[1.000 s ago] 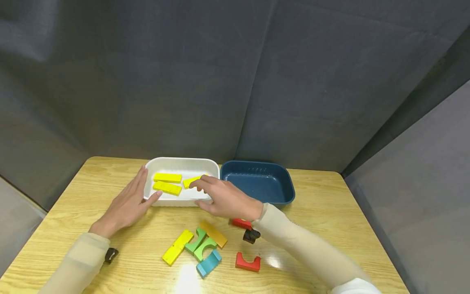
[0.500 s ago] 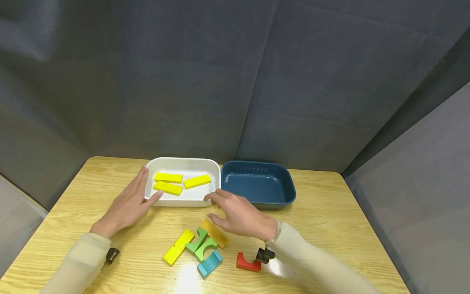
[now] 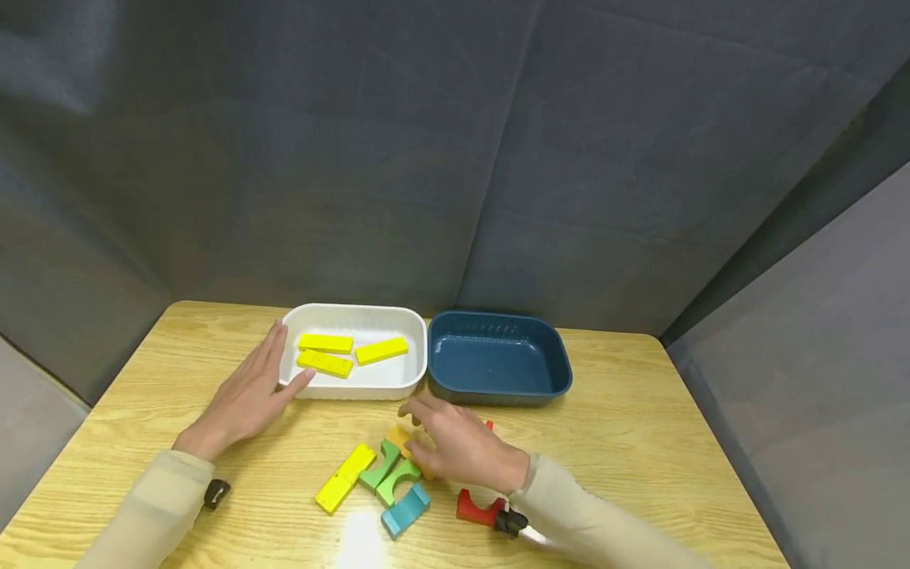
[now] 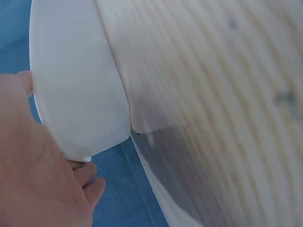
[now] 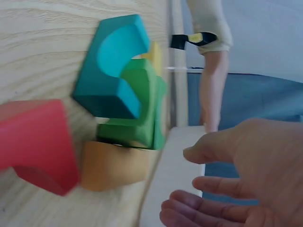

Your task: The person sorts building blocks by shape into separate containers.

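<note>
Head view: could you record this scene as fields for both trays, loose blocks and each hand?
White tray: holds three yellow blocks
Blue tray: to the right of the white tray
Loose on table: yellow strip, two green arches, orange block, blue arch, red arch, mostly hidden red piece
Left hand: touching the white tray
Right hand: near the orange block, holding nothing

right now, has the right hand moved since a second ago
Yes: against the white tray, the right hand has moved out from over it, down the head view, to near the orange block.
</note>
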The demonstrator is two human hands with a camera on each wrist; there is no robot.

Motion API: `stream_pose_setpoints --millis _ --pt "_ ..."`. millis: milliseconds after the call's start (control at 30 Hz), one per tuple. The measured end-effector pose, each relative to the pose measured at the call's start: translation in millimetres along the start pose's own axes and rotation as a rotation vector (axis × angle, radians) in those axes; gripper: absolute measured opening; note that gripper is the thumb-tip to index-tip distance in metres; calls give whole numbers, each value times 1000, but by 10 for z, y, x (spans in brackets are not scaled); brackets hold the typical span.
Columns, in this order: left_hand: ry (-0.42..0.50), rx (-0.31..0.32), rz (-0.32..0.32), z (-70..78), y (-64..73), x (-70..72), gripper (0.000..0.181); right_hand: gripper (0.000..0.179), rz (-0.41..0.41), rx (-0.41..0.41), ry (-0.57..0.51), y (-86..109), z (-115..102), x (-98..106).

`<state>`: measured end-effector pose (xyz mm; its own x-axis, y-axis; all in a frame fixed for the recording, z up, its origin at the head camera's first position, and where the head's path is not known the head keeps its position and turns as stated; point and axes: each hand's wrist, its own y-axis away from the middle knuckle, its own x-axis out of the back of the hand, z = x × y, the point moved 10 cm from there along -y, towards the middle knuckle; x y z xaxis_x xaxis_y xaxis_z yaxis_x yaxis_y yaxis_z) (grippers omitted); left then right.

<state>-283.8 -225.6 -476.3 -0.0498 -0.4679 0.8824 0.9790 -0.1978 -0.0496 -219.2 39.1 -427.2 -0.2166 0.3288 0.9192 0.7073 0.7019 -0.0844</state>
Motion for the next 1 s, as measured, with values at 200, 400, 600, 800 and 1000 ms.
stream_pose_setpoints --millis 200,400,600,800,1000 --pt "1 -1 3 -9 -3 0 102 42 -25 -28 50 -23 2 -120" --pt "9 -4 5 4 1 2 102 45 -40 -64 28 -46 57 -163" --pt "8 0 6 4 -2 11 102 45 -63 -81 36 -95 103 -207" --pt "7 -2 6 6 -1 16 102 48 -102 -98 55 -136 127 -257" --pt "4 -6 3 3 -5 2 102 48 -151 -132 52 -125 165 -324"
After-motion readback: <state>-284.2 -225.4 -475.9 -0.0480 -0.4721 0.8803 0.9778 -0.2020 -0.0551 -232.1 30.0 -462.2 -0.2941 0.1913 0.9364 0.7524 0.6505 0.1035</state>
